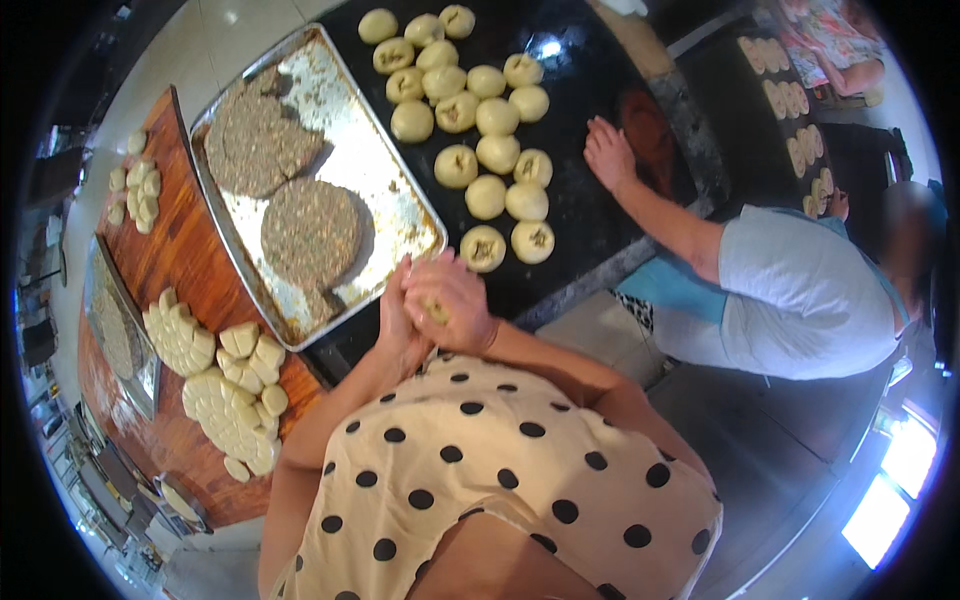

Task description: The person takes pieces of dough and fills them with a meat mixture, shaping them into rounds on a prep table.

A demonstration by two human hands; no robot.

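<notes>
My left hand (398, 310) and my right hand (455, 298) are closed together around a ball of dough (435, 309), just beyond my spotted garment. A small pale patch of the dough shows between my fingers; the rest is hidden. Beyond my hands, on the dark worktop, rest several round stuffed dough balls (483, 249), some with brown filling showing at an opening on top. To the left of my hands lies a metal tray (385, 230) bearing two thick rounds of ground filling (311, 232), one with pieces taken from its edge.
Farther left, a wooden table (190, 255) holds cut dough pieces (228, 405) and another tray (120, 325) with filling. At the right a person (800, 290) leans over, one hand on the dark worktop (590, 130). More shaped dough pieces (790, 100) lie in rows at the far right.
</notes>
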